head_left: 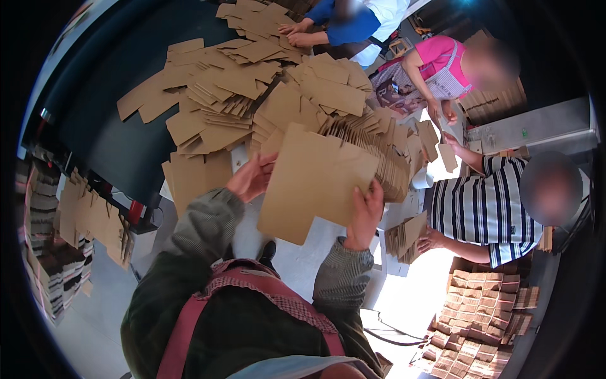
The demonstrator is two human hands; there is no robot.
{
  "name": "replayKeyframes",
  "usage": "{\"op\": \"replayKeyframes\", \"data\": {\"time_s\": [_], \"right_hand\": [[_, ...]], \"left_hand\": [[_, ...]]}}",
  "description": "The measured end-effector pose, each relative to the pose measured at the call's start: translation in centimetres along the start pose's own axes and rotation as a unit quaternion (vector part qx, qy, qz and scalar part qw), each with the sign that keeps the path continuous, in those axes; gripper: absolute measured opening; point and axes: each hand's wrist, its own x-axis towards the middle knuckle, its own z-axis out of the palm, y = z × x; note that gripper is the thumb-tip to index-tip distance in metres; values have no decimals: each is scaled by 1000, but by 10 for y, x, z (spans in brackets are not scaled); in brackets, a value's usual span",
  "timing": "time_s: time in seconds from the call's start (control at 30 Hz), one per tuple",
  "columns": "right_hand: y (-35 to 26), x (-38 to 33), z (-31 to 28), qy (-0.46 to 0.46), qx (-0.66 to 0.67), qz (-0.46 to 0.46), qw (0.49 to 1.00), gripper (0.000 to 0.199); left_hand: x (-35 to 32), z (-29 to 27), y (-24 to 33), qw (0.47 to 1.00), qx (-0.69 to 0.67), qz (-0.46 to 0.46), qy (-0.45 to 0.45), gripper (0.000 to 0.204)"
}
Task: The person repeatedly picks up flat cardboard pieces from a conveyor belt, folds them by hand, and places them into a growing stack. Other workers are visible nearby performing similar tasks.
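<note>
A flat brown cardboard box blank (315,183) with a notched lower edge is in front of me. My right hand (366,218) grips its lower right edge, the thumb lying on the near face. At the left edge is my left hand (252,177), its fingers stretched out and touching the cardboard; whether any reach behind it is hard to see. Just beyond, a row of upright blanks (363,142) leans closely together. A large loose heap of similar blanks (221,82) spreads over a dark conveyor belt (95,107).
Across the table, several people handle cardboard, one in a striped shirt (483,202), another in pink (435,63). A white cup (421,180) stands near the striped shirt. Bundled cardboard (480,309) is stacked at lower right; more stacks (57,246) stand at left.
</note>
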Motion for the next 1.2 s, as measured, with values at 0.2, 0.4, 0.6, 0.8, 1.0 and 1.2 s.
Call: {"op": "replayKeyframes", "data": {"time_s": [0.2,0.4,0.6,0.8,1.0,1.2], "right_hand": [[35,-18,60,-119,-135,-22,983,36],[61,-29,92,-110,93,216,966,53],[71,-60,128,-260,105,310,908,56],[87,-50,128,-230,-21,131,964,49],[49,-36,130,-241,-96,197,946,45],[92,-27,148,-226,16,103,969,48]], "left_hand": [[-77,10,4,897,388,121,172,52],[-121,14,15,900,361,176,170,57],[-135,35,-2,912,316,175,195,52],[-152,17,18,927,231,206,210,43],[-156,-8,20,891,277,269,239,32],[-159,-11,-8,827,426,283,232,32]]}}
